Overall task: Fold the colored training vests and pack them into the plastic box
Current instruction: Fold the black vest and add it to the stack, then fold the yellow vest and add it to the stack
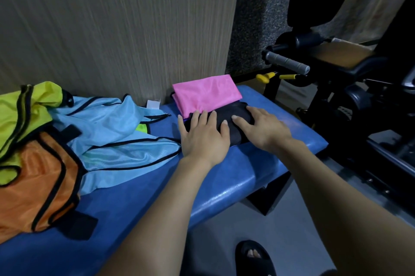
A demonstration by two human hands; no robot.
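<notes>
A folded dark vest (226, 123) is pressed flat near the bench's (258, 163) right end by the left hand (205, 138) and right hand (260, 128), fingers straight and spread, gripping nothing. A folded pink vest (206, 94) lies just behind it, against the wall-side edge.

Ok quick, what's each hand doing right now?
Left hand: open, fingers flat, pressing on the folded dark vest.
Right hand: open, fingers flat, pressing on the same vest.

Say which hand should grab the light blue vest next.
Probably left. The left hand lies flat on the dark folded vest, right beside the light blue vest; the right hand is farther away.
</notes>
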